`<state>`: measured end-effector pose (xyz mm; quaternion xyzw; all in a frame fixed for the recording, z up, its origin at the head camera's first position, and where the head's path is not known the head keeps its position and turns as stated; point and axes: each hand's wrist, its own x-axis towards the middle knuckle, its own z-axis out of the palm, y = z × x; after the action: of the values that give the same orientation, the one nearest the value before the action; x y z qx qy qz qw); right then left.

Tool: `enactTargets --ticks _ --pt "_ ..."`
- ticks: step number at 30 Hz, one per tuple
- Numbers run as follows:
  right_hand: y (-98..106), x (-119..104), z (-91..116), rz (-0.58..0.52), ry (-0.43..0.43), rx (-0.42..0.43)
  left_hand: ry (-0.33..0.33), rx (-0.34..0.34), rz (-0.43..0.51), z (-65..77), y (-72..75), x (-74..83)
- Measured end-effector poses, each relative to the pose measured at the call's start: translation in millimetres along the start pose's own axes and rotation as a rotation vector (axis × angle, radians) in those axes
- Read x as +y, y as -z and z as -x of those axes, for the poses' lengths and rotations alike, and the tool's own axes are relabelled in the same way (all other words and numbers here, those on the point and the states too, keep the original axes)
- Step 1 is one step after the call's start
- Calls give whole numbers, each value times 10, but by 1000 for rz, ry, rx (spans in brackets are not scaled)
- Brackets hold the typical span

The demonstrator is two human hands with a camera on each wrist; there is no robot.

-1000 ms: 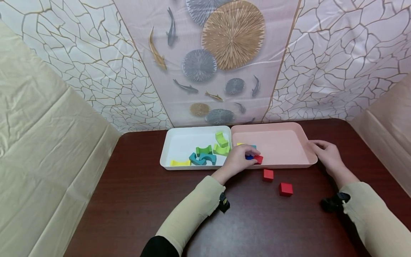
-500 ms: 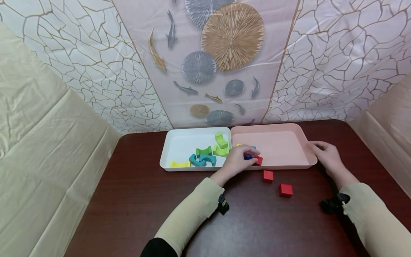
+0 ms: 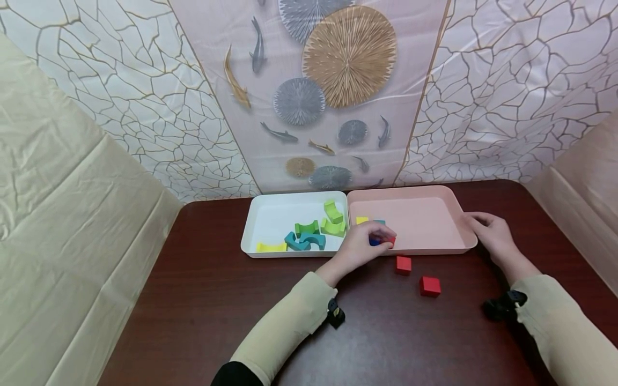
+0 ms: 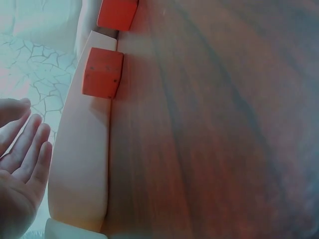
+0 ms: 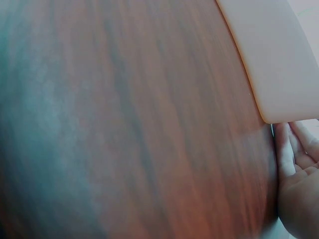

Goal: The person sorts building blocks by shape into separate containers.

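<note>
My left hand [image 3: 363, 245] hovers over the near left part of the pink tray [image 3: 417, 201], its thumb and fingers relaxed. A red block [image 3: 392, 240] and a dark blue block [image 3: 374, 242] lie in the tray, partly hidden by those fingers. In the left wrist view, nothing shows between the fingers of the left hand [image 4: 20, 169]. My right hand [image 3: 492, 234] touches the tray's right outer rim with thumb and fingertips. The right wrist view has the right hand [image 5: 301, 184] at the tray's corner, fingers fairly straight.
Two red blocks, a nearer one [image 3: 429, 286] and one by the tray [image 3: 403, 265], sit on the dark wooden table [image 3: 232, 311]. Yellow [image 3: 361, 220] and teal [image 3: 380, 221] pieces show behind the left hand. A white tray [image 3: 270, 206] at left holds several arched blocks [image 3: 333, 226].
My left hand has risen slightly and shifted right over the red block, uncovering more of the yellow piece. The right hand stays at the tray rim.
</note>
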<state>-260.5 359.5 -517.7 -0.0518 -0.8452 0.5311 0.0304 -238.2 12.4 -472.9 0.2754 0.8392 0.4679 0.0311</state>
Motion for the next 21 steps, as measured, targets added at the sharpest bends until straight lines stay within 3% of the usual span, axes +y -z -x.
enactTargets --ticks 12,21 --pt "0 -28 -2 37 3 -8 -41 -8 83 79 -59 8" --pt "12 -19 4 4 5 -1 -51 -25 79 138 -91 46"
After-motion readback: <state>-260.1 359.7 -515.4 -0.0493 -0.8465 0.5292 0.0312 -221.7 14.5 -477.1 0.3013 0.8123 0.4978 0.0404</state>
